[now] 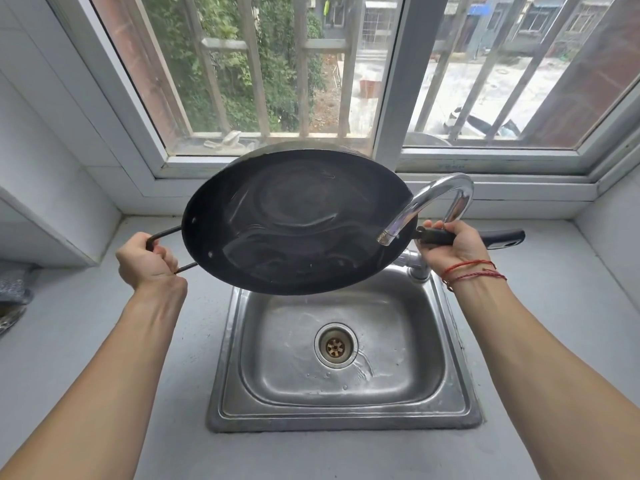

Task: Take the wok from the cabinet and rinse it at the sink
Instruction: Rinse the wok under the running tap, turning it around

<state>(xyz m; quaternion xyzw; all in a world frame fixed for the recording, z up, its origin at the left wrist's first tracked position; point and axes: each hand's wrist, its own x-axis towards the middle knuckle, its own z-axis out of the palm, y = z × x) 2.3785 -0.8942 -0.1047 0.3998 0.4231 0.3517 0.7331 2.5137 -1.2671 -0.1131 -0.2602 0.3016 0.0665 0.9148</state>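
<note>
Both hands are clenched on the wide, round, dark metal wok (294,220), one at each side. The left hand (149,261) curls round the thin black wire loop handle (166,233) at the wok's left rim, with the fingers wrapped over the wire. The right hand (450,247) grasps the long black straight handle (502,237) close to where it joins the right rim, and the handle's far end sticks out past the knuckles. Two red string bracelets (471,271) circle the right wrist.

The wok hangs in the air above the back part of the rectangular stainless-steel sink (346,415), its open face tipped toward the camera. A shallow pool of rippled water (277,251) lies in its bowl. The curved chrome gooseneck faucet (440,192) arches over the wok's right rim, its spout tip just beside the right hand's thumb (whether water is running from it cannot be told).

Below, the basin is wet, with a thin trickle near the round metal drain (335,345). The sink is set into a pale grey countertop (346,455). Behind the wok stands a white-framed window (391,98) with bars outside it.
</note>
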